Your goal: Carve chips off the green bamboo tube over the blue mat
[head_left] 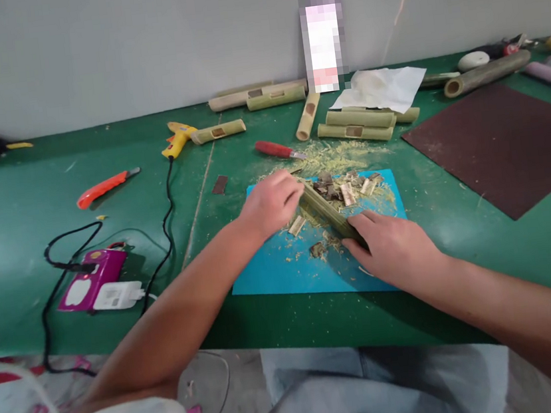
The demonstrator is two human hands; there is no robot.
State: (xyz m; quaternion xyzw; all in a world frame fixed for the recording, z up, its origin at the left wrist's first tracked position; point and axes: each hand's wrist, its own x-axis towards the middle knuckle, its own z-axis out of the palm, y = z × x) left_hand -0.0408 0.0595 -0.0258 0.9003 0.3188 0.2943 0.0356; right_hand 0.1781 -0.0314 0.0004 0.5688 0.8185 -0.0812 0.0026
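Head view, item one: bamboo piece lying slantwise on the blue mat, gripped at both ends, my left hand closed on the far end, right hand on the near. Chips just beyond it. Step judged: shaping; the next move needs a firm, steady hold.

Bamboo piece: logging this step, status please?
Left hand and right hand grip the bamboo piece at opposite ends, over the blue mat. Chips and shavings beside it.
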